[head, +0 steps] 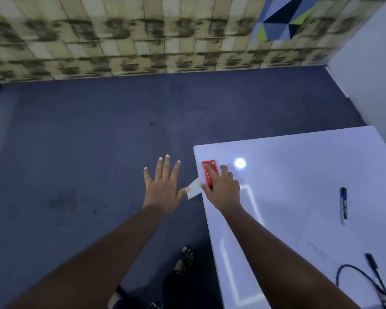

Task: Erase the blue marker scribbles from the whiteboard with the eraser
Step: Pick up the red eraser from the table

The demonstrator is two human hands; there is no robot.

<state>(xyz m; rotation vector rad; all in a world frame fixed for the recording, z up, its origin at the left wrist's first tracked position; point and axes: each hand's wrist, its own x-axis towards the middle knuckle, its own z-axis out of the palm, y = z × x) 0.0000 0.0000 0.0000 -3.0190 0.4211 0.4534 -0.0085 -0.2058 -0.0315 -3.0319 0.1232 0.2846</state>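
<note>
A: Where's the eraser (210,172) just now?

B: At the far left corner of the white tabletop (299,175), under the right hand (221,186). The fingers are curled over its red back and the thumb is against its near side, so it looks gripped and pressed down.

A: And the whiteboard?

B: Hard to pick out. A small white panel (194,188) sticks out past the table's left edge, just beside the eraser; that may be it, but I can't tell, and I see no blue scribbles anywhere (glare and blur don't help).

A: The left hand (163,188)?

B: Out over the blue carpet (76,141), fingers straight and spread apart, holding nothing. Its thumb tip is touching or nearly touching that white panel's corner.

A: So which step is this?

B: I'd judge wiping, or just about to, with the eraser already in hand. Next it wants steady downward pressure and strokes across whatever ink remains, with the left hand bracing the panel so it doesn't slide off.

A: Anything else about?

B: A marker (344,206) lies well to the right, and a dark cable (354,275) nearer the person.
</note>
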